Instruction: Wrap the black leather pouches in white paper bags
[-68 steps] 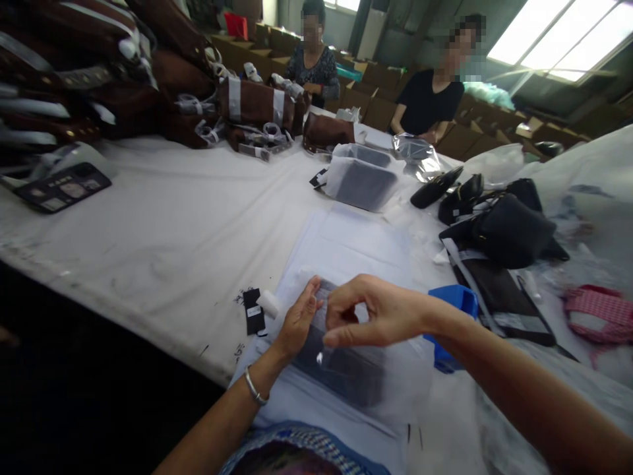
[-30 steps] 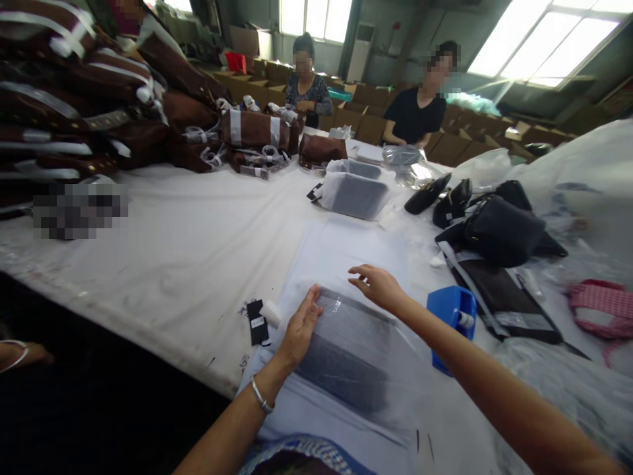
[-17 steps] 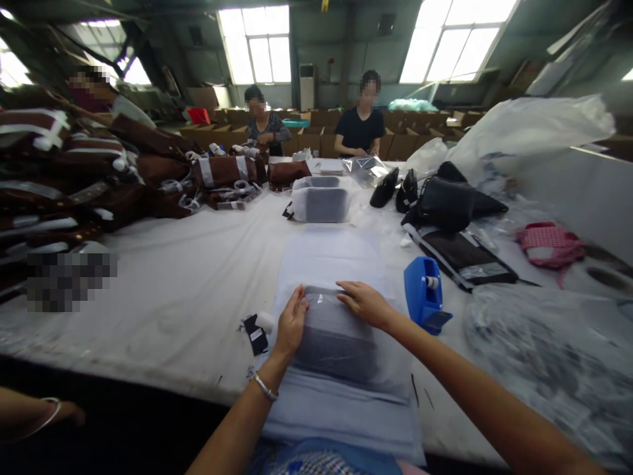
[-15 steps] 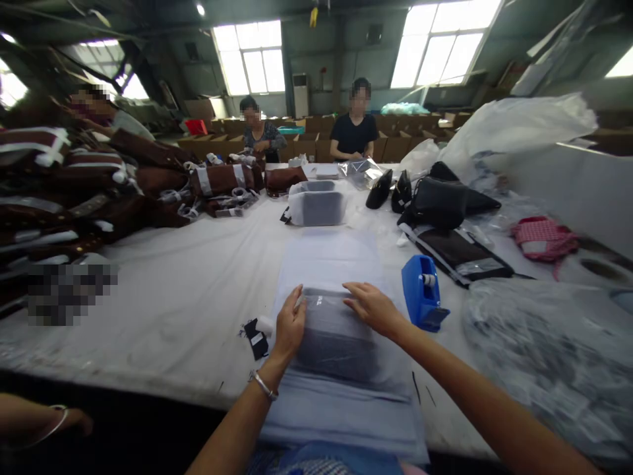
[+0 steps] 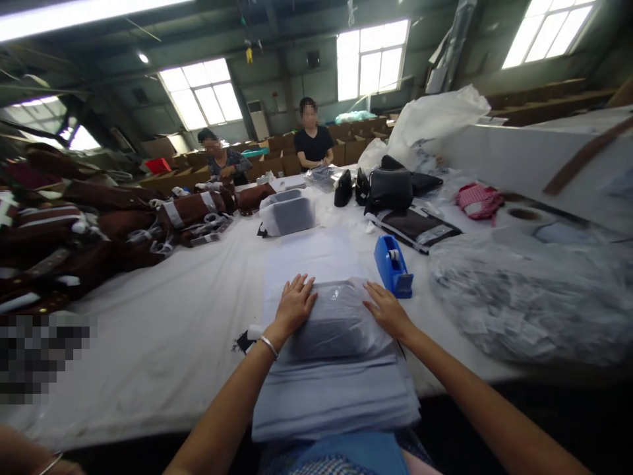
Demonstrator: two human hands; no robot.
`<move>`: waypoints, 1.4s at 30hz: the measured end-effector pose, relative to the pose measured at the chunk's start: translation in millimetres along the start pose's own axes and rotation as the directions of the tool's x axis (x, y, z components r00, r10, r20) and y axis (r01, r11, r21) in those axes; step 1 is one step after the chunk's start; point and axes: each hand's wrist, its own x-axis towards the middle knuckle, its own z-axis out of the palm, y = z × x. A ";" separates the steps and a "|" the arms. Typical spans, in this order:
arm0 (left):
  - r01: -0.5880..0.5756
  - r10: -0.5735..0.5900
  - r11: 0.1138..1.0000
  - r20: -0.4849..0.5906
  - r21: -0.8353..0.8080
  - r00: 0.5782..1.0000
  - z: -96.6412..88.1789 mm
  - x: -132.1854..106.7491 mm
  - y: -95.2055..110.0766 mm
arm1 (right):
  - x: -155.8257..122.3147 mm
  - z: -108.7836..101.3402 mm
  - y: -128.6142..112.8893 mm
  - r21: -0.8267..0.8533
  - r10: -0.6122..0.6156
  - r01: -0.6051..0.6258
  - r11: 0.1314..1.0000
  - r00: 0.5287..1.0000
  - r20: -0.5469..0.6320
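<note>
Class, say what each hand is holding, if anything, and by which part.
Nothing is gripped. The left hand lies flat on the left end of the bagged pouch; the right hand rests open against its right edge.

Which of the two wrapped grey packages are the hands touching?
The near package, on the stack of sheets: the left hand and right hand lie flat on it. The far package sits farther off, untouched.

The pouch [image 5: 329, 321] is dark grey, the sheets [image 5: 331, 404] under it pale grey-blue. The tape dispenser [image 5: 388, 265] is blue, the handbag [image 5: 390, 189] black, one cloth [image 5: 477, 200] red-and-white checked, the piled bags [image 5: 190, 210] brown with white bands.
</note>
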 end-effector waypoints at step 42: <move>-0.185 0.165 0.982 0.290 0.044 0.943 -71.6 32.4 25.1 | -67.2 -1.5 11.4 0.401 0.071 0.076 0.913 0.938 -0.339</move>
